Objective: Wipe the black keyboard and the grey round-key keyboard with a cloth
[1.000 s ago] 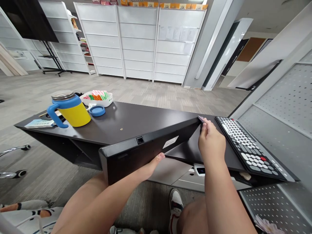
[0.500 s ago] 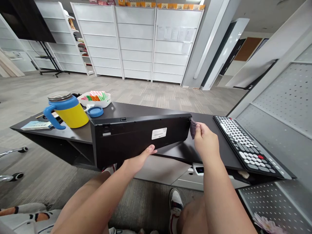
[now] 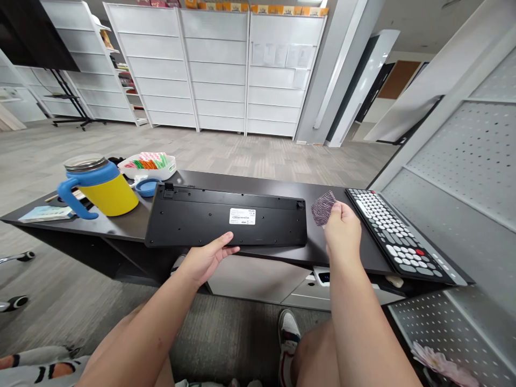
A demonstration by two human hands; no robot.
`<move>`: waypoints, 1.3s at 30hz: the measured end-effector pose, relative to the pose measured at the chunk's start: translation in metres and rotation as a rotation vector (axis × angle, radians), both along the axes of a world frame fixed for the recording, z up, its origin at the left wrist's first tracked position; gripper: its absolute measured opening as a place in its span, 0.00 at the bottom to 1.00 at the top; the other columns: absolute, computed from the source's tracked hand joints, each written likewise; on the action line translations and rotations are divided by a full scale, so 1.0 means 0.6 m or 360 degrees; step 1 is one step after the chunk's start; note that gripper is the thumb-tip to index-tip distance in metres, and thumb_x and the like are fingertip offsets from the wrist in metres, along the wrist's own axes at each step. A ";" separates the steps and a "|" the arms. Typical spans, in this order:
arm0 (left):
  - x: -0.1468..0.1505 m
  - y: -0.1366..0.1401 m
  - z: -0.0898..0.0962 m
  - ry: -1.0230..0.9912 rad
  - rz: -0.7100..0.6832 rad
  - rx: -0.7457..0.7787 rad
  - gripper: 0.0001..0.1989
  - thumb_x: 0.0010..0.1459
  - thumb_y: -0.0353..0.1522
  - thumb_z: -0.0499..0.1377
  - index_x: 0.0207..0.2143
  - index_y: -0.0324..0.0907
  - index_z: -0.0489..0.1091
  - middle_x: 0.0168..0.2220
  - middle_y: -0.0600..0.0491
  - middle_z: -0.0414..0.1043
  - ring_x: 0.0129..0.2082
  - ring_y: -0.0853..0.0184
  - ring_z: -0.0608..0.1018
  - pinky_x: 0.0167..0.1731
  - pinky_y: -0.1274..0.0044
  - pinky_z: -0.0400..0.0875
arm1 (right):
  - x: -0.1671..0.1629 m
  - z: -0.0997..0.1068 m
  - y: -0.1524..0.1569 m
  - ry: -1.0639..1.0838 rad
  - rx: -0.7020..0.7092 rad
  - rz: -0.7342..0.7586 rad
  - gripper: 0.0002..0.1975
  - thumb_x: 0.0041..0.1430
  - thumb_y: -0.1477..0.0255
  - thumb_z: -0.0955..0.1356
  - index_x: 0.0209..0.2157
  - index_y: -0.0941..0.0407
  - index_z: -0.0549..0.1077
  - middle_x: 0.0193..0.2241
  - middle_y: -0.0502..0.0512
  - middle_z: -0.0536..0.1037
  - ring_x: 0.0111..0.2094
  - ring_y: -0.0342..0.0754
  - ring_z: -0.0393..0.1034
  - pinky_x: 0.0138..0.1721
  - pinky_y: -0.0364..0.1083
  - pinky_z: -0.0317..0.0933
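A black keyboard (image 3: 193, 223) is held with its underside facing me, showing a white label and small flip-out feet. My left hand (image 3: 212, 255) is closed on its lower long edge, thumb against the underside and the other fingers mostly hidden behind. In my right hand (image 3: 342, 226) a small dark, striped cloth (image 3: 323, 208) is pinched, just off the keyboard's right end and not touching it. Farther right, a second keyboard (image 3: 387, 228) with white, grey and red round keys lies on the dark desk (image 3: 258, 185).
On the desk's left stand a yellow and blue mug (image 3: 107, 188), a blue lid (image 3: 147, 187), a white basket (image 3: 163, 171) of colourful packets and a small booklet (image 3: 46, 213). A perforated grey panel (image 3: 463, 145) rises at the right. White shelving (image 3: 213, 70) lines the back.
The keyboard has tipped so its underside faces me more fully. My right hand has drawn the cloth away from the keyboard's right end. The whole view has shifted slightly.
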State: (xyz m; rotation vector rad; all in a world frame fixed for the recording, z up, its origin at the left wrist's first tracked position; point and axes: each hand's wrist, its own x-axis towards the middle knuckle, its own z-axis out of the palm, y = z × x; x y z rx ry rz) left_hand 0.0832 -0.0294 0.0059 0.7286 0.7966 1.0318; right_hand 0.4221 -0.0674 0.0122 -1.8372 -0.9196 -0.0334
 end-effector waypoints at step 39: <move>0.032 -0.013 0.006 -0.0103 -0.0107 -0.0051 0.25 0.59 0.31 0.72 0.59 0.38 0.76 0.61 0.39 0.78 0.61 0.49 0.79 0.65 0.54 0.71 | -0.065 0.034 -0.007 -0.0963 -0.1404 0.0411 0.32 0.69 0.82 0.56 0.71 0.56 0.65 0.68 0.61 0.70 0.54 0.57 0.79 0.50 0.52 0.73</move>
